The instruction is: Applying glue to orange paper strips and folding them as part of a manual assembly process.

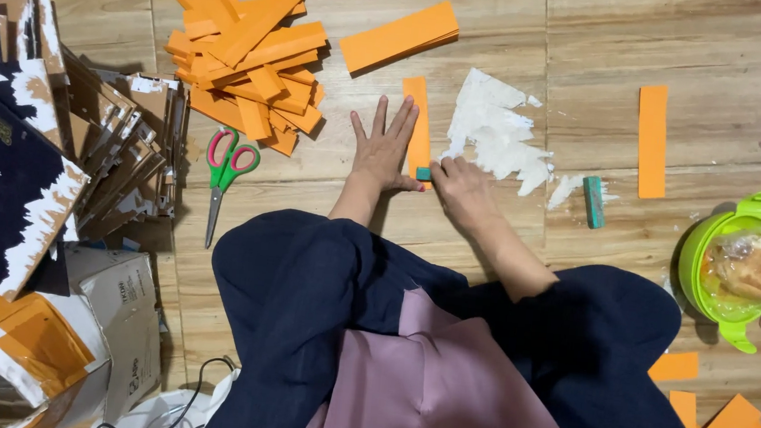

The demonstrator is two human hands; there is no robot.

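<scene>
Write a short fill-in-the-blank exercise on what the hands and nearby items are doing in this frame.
1. The left hand lies flat beside an ____ paper strip.
2. The scissors have red and ____ handles.
3. The right hand rests beside a patch of ____ paste.
4. The bowl at the right is ____.

Missing words: orange; green; white; green

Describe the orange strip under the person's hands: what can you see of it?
The orange strip is a narrow, flat rectangle, seemingly paper or thin card, lying lengthwise on the wooden floor. The left hand presses flat beside it, fingers spread. The right hand meets its near end, where a small green piece sits.
</scene>
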